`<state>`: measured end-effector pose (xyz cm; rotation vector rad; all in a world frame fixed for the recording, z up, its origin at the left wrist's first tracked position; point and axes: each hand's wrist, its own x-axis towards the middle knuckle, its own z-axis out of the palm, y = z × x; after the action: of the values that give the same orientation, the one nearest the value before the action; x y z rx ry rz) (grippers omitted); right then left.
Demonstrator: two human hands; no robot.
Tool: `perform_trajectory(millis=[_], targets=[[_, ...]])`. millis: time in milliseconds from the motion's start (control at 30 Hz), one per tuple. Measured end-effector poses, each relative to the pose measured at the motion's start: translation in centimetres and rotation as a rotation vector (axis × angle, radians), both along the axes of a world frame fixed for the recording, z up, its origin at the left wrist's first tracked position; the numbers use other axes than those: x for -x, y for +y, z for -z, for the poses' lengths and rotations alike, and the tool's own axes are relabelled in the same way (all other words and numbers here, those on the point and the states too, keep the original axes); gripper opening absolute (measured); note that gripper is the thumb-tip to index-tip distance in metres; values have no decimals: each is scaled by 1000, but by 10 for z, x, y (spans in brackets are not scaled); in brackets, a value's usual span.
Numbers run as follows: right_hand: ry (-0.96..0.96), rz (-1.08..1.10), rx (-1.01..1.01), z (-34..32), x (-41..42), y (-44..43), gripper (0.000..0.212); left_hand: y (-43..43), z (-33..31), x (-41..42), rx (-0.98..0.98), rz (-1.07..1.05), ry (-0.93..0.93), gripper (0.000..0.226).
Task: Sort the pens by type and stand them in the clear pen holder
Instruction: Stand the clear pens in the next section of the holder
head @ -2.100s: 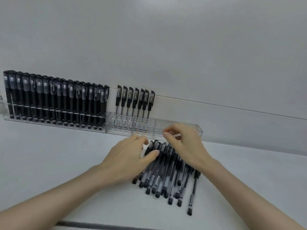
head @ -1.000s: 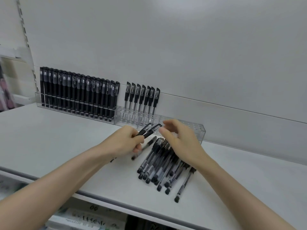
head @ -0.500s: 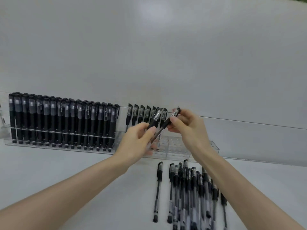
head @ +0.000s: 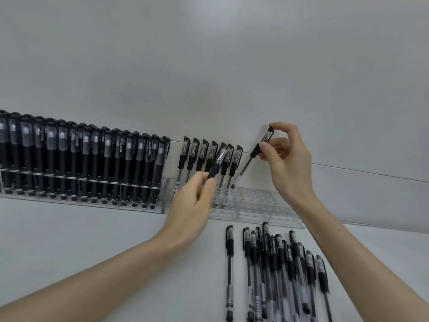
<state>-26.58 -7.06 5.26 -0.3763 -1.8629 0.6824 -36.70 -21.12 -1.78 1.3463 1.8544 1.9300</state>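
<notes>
Your right hand (head: 287, 163) pinches a slim pen (head: 249, 160) by its cap; straighten it over the next free hole of the clear pen holder (head: 255, 205). Your left hand (head: 192, 205) pinches a spare pen (head: 217, 165).

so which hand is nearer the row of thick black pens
Left. Left hand is just right of the thick black pens; right hand is farther right, past the slim pens.

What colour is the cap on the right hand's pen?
Mostly black; the head view shows the pen in the right hand.

blk pens (head: 274, 263), clear pen holder (head: 255, 205), white table (head: 81, 228), grey wall (head: 209, 54)
</notes>
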Motion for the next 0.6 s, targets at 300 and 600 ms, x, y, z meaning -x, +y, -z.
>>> perform_trajectory(millis=[300, 600], targets=[[-105, -107, -45, 11, 5, 15, 38, 6, 5, 0, 14, 7, -56, 22], [-251, -155, -51, 13, 6, 23, 30, 4, 3, -6, 25, 78, -171, 22]])
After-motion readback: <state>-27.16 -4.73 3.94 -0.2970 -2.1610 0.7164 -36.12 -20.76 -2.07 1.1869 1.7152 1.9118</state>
